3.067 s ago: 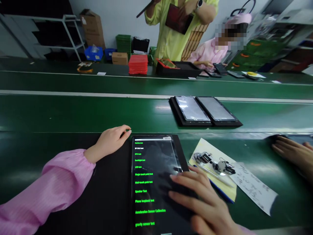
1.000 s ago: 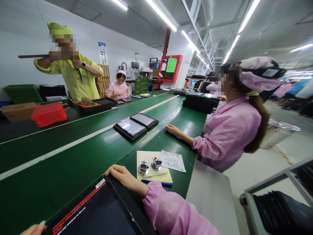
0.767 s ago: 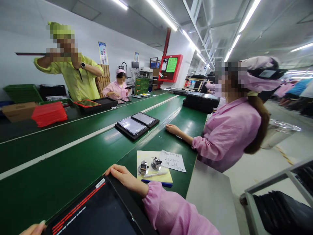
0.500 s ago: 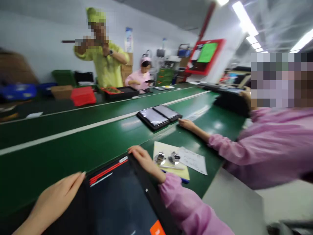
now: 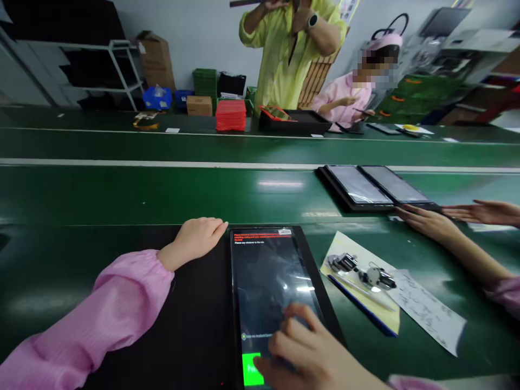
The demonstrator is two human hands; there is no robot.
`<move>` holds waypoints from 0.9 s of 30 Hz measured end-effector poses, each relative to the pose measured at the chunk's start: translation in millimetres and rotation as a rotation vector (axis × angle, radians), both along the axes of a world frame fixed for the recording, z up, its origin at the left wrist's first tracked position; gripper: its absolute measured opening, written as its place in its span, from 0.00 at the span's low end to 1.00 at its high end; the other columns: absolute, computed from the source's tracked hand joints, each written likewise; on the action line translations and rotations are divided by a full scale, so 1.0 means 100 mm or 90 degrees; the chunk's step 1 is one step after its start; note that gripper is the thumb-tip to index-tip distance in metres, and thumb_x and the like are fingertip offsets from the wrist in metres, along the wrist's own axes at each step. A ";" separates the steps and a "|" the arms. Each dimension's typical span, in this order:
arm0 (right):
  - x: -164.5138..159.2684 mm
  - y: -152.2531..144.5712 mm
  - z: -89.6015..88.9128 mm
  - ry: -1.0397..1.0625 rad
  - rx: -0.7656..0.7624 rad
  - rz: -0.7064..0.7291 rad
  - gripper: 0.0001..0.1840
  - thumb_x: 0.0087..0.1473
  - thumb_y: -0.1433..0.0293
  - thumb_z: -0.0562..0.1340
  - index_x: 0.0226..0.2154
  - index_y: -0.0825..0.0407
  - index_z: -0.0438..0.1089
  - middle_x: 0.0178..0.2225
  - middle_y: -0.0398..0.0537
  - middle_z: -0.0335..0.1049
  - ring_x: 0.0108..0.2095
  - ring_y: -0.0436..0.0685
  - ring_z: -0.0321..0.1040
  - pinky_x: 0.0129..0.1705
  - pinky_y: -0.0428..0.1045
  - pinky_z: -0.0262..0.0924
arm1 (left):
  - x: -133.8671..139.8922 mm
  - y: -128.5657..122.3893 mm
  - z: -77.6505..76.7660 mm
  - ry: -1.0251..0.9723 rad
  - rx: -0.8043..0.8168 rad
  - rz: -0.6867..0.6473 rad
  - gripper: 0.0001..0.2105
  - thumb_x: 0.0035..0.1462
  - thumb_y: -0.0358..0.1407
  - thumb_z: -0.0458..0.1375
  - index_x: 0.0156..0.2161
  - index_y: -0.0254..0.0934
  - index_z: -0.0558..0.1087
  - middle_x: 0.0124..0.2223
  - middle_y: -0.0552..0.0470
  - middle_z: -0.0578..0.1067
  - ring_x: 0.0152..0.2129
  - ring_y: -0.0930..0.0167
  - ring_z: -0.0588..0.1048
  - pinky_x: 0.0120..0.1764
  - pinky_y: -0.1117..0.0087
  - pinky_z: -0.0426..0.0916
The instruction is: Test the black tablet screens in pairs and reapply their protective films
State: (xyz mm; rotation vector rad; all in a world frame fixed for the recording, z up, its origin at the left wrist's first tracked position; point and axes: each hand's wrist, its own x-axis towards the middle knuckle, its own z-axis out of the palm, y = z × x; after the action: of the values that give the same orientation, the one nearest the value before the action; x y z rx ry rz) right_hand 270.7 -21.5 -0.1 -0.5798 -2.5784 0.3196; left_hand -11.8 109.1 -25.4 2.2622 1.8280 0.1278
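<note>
Green bench — right hand (image 5: 320, 357) blurred, fingers loosely curled over tablet (image 5: 272, 292), covering green button; left hand (image 5: 197, 238) flat.

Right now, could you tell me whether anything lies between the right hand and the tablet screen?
Nothing visible does: the right hand already rests on the lower part of the tablet, and the left hand sits at its top-left corner.

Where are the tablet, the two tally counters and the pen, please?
tablet (image 5: 270, 276): head view, middle of its dark screen.
tally counters (image 5: 361, 269): head view, between the two metal bodies.
pen (image 5: 359, 291): head view, white barrel.
</note>
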 end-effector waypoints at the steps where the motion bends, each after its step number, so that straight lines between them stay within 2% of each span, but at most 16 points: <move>1: -0.04 0.17 0.05 -0.011 -0.017 -0.002 0.18 0.76 0.59 0.54 0.46 0.47 0.78 0.33 0.45 0.70 0.34 0.56 0.64 0.51 0.57 0.58 | 0.00 0.00 0.00 0.000 0.004 -0.002 0.23 0.76 0.45 0.42 0.34 0.39 0.72 0.38 0.50 0.81 0.37 0.63 0.80 0.35 0.66 0.63; 3: -0.13 0.56 0.16 -0.025 -0.029 -0.047 0.20 0.76 0.57 0.53 0.52 0.47 0.77 0.36 0.48 0.71 0.38 0.57 0.66 0.47 0.56 0.58 | 0.00 0.00 0.01 0.002 0.013 -0.007 0.23 0.76 0.44 0.42 0.35 0.39 0.72 0.38 0.50 0.81 0.37 0.63 0.80 0.34 0.66 0.62; 5: -0.26 0.93 0.21 -0.058 -0.002 -0.127 0.20 0.75 0.57 0.54 0.58 0.46 0.75 0.40 0.51 0.72 0.42 0.60 0.67 0.46 0.57 0.58 | 0.00 0.00 0.01 0.004 0.022 -0.012 0.23 0.77 0.44 0.41 0.36 0.39 0.74 0.39 0.50 0.82 0.37 0.62 0.81 0.34 0.66 0.63; 8: -0.44 1.20 0.14 -0.147 0.053 -0.192 0.18 0.71 0.57 0.62 0.54 0.50 0.78 0.39 0.52 0.72 0.43 0.64 0.68 0.45 0.59 0.59 | 0.01 -0.01 0.00 0.005 0.033 -0.013 0.23 0.77 0.44 0.41 0.38 0.39 0.75 0.40 0.49 0.82 0.38 0.62 0.81 0.35 0.65 0.64; 11: -0.44 1.10 0.09 -0.153 0.032 -0.114 0.16 0.70 0.57 0.63 0.42 0.50 0.81 0.33 0.48 0.71 0.38 0.60 0.68 0.43 0.58 0.59 | 0.01 -0.01 -0.02 0.000 0.041 -0.012 0.23 0.77 0.44 0.42 0.38 0.39 0.75 0.40 0.48 0.82 0.40 0.61 0.82 0.36 0.65 0.66; 14: -0.31 0.94 0.14 -0.087 -0.020 -0.059 0.19 0.74 0.57 0.57 0.43 0.48 0.81 0.30 0.45 0.70 0.33 0.56 0.69 0.39 0.54 0.60 | 0.01 -0.01 -0.04 -0.012 0.043 -0.020 0.22 0.76 0.43 0.43 0.36 0.39 0.75 0.40 0.49 0.82 0.40 0.61 0.82 0.36 0.65 0.66; 17: -0.23 0.97 0.15 -0.048 -0.005 -0.124 0.22 0.76 0.57 0.53 0.49 0.50 0.79 0.31 0.47 0.73 0.32 0.56 0.73 0.34 0.52 0.62 | 0.01 0.00 -0.04 -0.019 0.041 -0.027 0.23 0.76 0.42 0.43 0.34 0.39 0.75 0.38 0.49 0.82 0.37 0.62 0.82 0.35 0.65 0.66; 21: -0.28 1.13 0.05 -0.142 -0.062 -0.196 0.19 0.73 0.58 0.58 0.55 0.48 0.78 0.32 0.46 0.77 0.26 0.55 0.74 0.27 0.50 0.60 | 0.02 -0.01 -0.05 -0.019 0.043 -0.026 0.22 0.76 0.42 0.43 0.34 0.38 0.74 0.37 0.49 0.82 0.36 0.61 0.82 0.33 0.65 0.65; 24: -0.33 1.19 0.01 -0.229 -0.095 -0.220 0.16 0.71 0.61 0.61 0.55 0.45 0.79 0.35 0.45 0.81 0.29 0.58 0.78 0.27 0.50 0.61 | 0.02 -0.01 -0.04 -0.024 0.045 -0.027 0.22 0.76 0.41 0.43 0.34 0.38 0.74 0.36 0.50 0.82 0.35 0.62 0.82 0.33 0.66 0.65; 27: -0.34 1.20 0.03 -0.255 -0.121 -0.233 0.16 0.71 0.61 0.61 0.55 0.44 0.79 0.38 0.45 0.83 0.32 0.59 0.80 0.30 0.51 0.64 | 0.02 -0.02 -0.03 -0.032 0.045 -0.031 0.22 0.76 0.41 0.43 0.33 0.39 0.73 0.36 0.50 0.81 0.35 0.63 0.82 0.34 0.66 0.65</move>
State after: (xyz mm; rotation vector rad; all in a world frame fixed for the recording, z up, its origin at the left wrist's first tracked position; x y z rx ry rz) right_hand 236.7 98.6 3.0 -1.2783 -2.7520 0.3536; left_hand -9.6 107.2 -28.2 2.3264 1.7690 0.2414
